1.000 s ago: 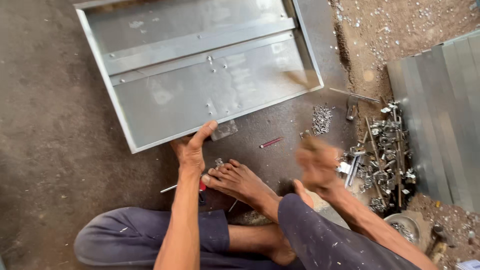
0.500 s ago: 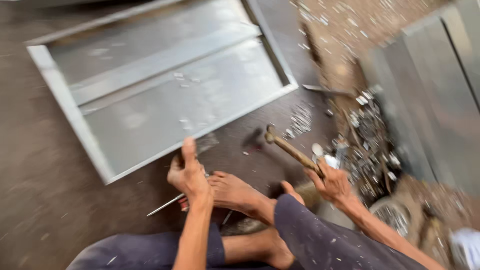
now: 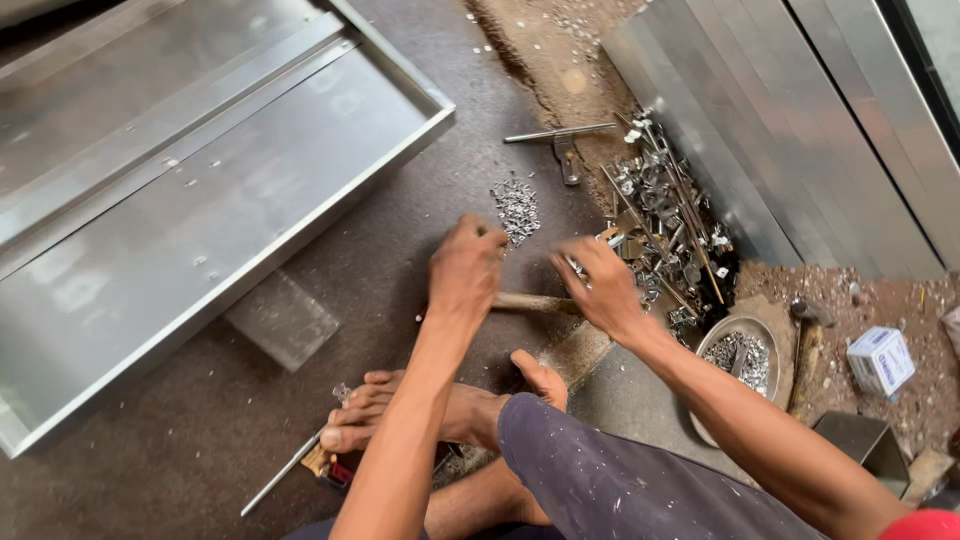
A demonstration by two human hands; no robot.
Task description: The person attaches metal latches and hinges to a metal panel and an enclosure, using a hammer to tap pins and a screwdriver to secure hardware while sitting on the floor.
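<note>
My left hand (image 3: 465,268) and my right hand (image 3: 598,288) are close together over the dark floor, just in front of my bare foot (image 3: 400,412). A wooden hammer handle (image 3: 530,302) runs between them. My right hand's fingers curl down on one end, and my left hand is closed over the other end, hiding the head. A small heap of tiny metal pieces (image 3: 516,207) lies just beyond my left hand.
A large shallow sheet-metal tray (image 3: 200,200) fills the left. A flat metal plate (image 3: 282,320) lies by its edge. On the right are a pile of metal fittings (image 3: 665,225), a bowl of screws (image 3: 740,355), a white box (image 3: 880,360) and stacked metal panels (image 3: 800,130). A screwdriver (image 3: 290,465) lies by my foot.
My right hand has brought the hammer down from a raised position to the floor. My left hand left the spot by my foot and closed over the hammer's far end. The view shifted right.
</note>
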